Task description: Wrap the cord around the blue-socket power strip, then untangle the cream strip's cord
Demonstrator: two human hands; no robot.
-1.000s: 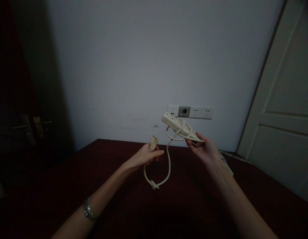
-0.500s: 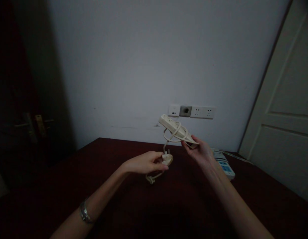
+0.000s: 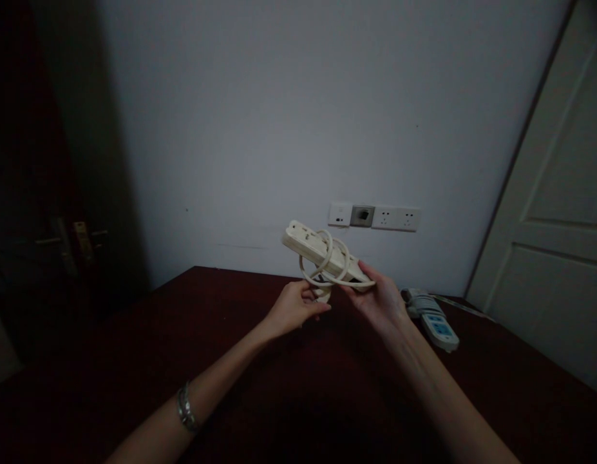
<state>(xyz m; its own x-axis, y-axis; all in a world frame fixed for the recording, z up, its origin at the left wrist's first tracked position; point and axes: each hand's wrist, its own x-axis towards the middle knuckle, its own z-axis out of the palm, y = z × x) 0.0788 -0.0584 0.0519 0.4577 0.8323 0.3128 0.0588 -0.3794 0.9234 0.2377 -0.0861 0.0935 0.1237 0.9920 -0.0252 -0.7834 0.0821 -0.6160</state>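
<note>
My right hand point(image 3: 378, 299) grips the near end of a white power strip point(image 3: 305, 242), which is held up over the dark red table and tilted with its far end up to the left. Loops of white cord point(image 3: 330, 248) wrap around the strip's middle. Just under the strip, my left hand point(image 3: 298, 305) is closed on the cord's white plug point(image 3: 323, 294). The strip and the cord loops partly cover the plug, and its pins cannot be made out.
A second power strip point(image 3: 439, 330) with blue socket faces and wound grey cord lies on the dark red table point(image 3: 221, 348) at the right. Wall sockets point(image 3: 396, 218) are set in the wall behind. A white door point(image 3: 549, 225) stands at the right, a door handle point(image 3: 49, 241) far left.
The power strip has moved left and now lies over the plug. My left hand has brought the plug up and in under the cord loops, close to my right hand.
</note>
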